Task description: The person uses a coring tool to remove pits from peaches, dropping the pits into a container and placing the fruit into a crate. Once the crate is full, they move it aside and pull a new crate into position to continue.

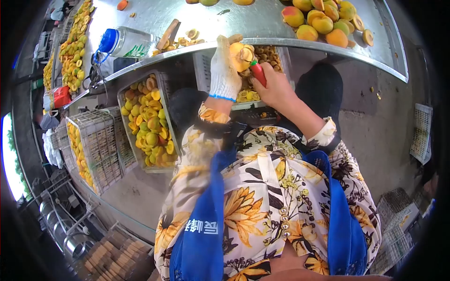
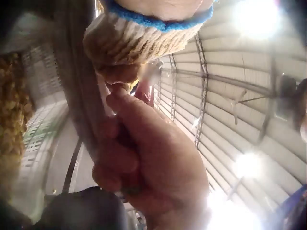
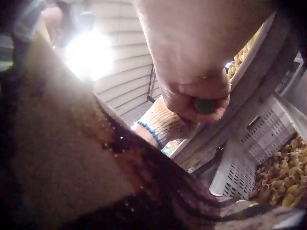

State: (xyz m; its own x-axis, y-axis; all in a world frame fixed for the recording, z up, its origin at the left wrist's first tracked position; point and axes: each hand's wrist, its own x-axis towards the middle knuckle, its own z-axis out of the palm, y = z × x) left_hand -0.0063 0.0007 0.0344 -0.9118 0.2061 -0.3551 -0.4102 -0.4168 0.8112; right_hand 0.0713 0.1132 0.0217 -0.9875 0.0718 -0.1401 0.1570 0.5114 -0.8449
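Note:
In the head view the left hand (image 1: pixel 225 70), in a white knit glove with a blue cuff, holds a yellow-orange fruit (image 1: pixel 240 56) that looks cut open. The bare right hand (image 1: pixel 277 89) grips the red handle (image 1: pixel 258 74) of a tool, whose green collar meets the fruit. Its blade is hidden. In the left wrist view the right hand (image 2: pixel 153 158) is curled close below the glove (image 2: pixel 139 45). The right wrist view shows the handle's green end (image 3: pixel 205 105) in the right fist (image 3: pixel 196 93), beside the glove (image 3: pixel 165 120).
Whole fruits (image 1: pixel 323 23) and a blue-capped bottle (image 1: pixel 133 42) lie on the metal table (image 1: pixel 197 16). Below its edge stand a crate of cut fruit (image 1: pixel 152 126) and a white crate (image 1: pixel 202 70) with pits. More crates (image 1: pixel 98 140) stand left.

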